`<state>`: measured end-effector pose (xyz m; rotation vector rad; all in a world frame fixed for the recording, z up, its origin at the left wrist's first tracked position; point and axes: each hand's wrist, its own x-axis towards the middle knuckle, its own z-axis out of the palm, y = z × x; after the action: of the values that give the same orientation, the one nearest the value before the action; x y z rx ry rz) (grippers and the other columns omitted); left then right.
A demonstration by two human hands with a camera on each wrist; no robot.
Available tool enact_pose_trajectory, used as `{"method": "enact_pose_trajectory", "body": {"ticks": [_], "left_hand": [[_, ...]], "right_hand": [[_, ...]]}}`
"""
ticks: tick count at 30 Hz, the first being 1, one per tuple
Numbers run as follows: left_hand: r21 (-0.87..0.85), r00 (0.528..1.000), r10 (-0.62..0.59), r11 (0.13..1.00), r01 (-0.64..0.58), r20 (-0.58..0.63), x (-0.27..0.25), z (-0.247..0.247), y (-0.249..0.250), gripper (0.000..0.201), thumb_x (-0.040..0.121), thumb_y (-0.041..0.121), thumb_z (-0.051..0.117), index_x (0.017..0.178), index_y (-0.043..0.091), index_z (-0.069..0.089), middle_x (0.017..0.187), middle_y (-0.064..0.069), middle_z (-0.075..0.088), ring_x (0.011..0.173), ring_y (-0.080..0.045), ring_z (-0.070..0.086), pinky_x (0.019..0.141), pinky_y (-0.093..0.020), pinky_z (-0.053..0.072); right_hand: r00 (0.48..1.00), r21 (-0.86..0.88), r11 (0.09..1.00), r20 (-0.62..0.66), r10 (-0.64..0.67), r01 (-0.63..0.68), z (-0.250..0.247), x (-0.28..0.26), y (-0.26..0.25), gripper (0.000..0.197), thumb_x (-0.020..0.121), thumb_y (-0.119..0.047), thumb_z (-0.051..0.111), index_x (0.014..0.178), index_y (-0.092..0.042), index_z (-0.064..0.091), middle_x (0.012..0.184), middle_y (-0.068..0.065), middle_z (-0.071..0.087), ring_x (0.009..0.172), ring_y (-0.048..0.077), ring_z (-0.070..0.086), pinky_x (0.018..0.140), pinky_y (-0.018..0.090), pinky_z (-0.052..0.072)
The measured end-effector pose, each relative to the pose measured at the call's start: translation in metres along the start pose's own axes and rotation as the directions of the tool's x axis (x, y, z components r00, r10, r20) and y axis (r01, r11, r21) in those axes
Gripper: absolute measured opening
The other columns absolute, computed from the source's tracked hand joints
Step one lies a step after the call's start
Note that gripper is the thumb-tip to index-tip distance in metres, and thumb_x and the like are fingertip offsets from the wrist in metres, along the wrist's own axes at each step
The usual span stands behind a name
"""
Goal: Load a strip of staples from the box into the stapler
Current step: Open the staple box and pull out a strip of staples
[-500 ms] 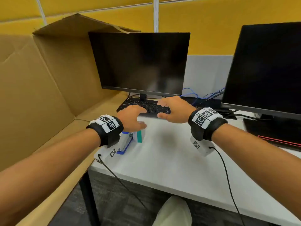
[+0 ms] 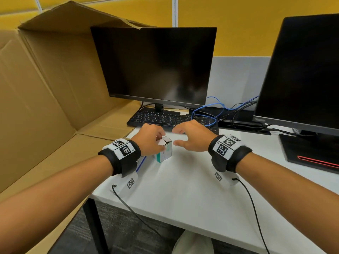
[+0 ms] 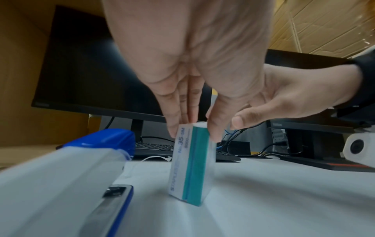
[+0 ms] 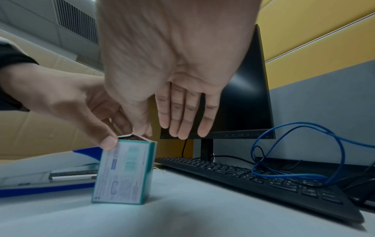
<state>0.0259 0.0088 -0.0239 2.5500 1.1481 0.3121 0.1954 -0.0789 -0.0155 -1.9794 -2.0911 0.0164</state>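
Now tipped slightly and freed from behind the wrist, a teal-and-white staple box point(image 2: 164, 150) stands on end on the white counter point(image 2: 183, 195), top flap open, the left hand point(image 2: 149, 142) pinching its top. The right hand point(image 2: 190, 137) hovers spread beside it; a blue stapler point(image 3: 67, 173) lies alongside.

The staple box point(image 3: 188, 162) reads "No.35-5M" and, partly, "STAPLES".
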Motion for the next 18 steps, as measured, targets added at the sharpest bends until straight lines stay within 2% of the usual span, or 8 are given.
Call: {"method": "enact_pose_trajectory", "body": {"ticks": [2, 6, 10, 12, 15, 18], "left_hand": [[-0.059, 0.999, 0.051, 0.997, -0.051, 0.008, -0.001, 0.000, 0.003, 0.051, 0.078, 0.021, 0.078, 0.126, 0.016, 0.061, 0.124, -0.003, 0.067, 0.102, -0.013, 0.060, 0.084, -0.022, 0.053], [-0.146, 0.995, 0.098, 0.985, -0.095, 0.009, -0.001, 0.001, 0.006, 0.046, 0.077, 0.017, 0.080, 0.120, 0.016, 0.066, 0.118, -0.001, 0.069, 0.107, -0.015, 0.065, 0.088, -0.026, 0.056], [-0.192, 0.992, 0.127, 0.973, -0.127, -0.013, 0.001, 0.001, 0.007, 0.046, 0.074, 0.017, 0.082, 0.118, 0.016, 0.067, 0.114, 0.001, 0.072, 0.102, -0.011, 0.066, 0.086, -0.024, 0.056], [-0.218, 0.990, 0.137, 0.966, -0.136, -0.012, 0.003, 0.002, 0.007, 0.048, 0.073, 0.016, 0.083, 0.118, 0.017, 0.067, 0.113, 0.002, 0.071, 0.100, -0.011, 0.066, 0.082, -0.020, 0.056], [-0.257, 0.989, 0.148, 0.956, -0.143, 0.000, 0.004, 0.002, 0.004, 0.047, 0.073, 0.015, 0.083, 0.117, 0.021, 0.067, 0.112, 0.004, 0.069, 0.096, -0.014, 0.069, 0.075, -0.017, 0.056], [-0.277, 0.987, 0.158, 0.950, -0.147, 0.017, 0.004, 0.003, 0.000, 0.045, 0.075, 0.016, 0.081, 0.117, 0.024, 0.067, 0.113, 0.004, 0.067, 0.096, -0.016, 0.069, 0.072, -0.017, 0.056]], "right_hand": [[1.000, 0.013, 1.000, 0.001, -0.012, 0.012, 0.005, 0.001, 0.002, 0.042, 0.087, -0.042, 0.065, 0.124, -0.020, 0.062, 0.118, 0.000, 0.067, 0.110, 0.020, 0.057, 0.091, 0.041, 0.051], [1.000, 0.054, 0.998, 0.010, -0.018, 0.018, 0.012, 0.003, 0.007, 0.042, 0.084, -0.044, 0.068, 0.120, -0.024, 0.063, 0.113, -0.003, 0.069, 0.106, 0.017, 0.058, 0.092, 0.040, 0.049], [1.000, 0.180, 0.984, 0.012, -0.006, 0.004, 0.012, 0.003, 0.012, 0.051, 0.080, -0.039, 0.075, 0.125, -0.020, 0.059, 0.113, -0.004, 0.071, 0.101, 0.010, 0.065, 0.090, 0.025, 0.043], [1.000, 0.217, 0.976, 0.009, 0.001, -0.003, 0.012, 0.002, 0.014, 0.054, 0.080, -0.039, 0.076, 0.126, -0.018, 0.059, 0.109, -0.004, 0.072, 0.096, 0.009, 0.067, 0.089, 0.022, 0.038], [0.999, 0.280, 0.959, 0.004, 0.032, -0.032, 0.016, 0.003, 0.019, 0.052, 0.078, -0.039, 0.077, 0.123, -0.019, 0.060, 0.104, -0.005, 0.073, 0.090, 0.008, 0.069, 0.094, 0.025, 0.041], [0.999, 0.311, 0.950, -0.015, 0.040, -0.033, 0.018, 0.003, 0.022, 0.041, 0.086, -0.034, 0.069, 0.123, -0.019, 0.059, 0.103, -0.004, 0.073, 0.090, 0.010, 0.069, 0.095, 0.035, 0.050]]}}
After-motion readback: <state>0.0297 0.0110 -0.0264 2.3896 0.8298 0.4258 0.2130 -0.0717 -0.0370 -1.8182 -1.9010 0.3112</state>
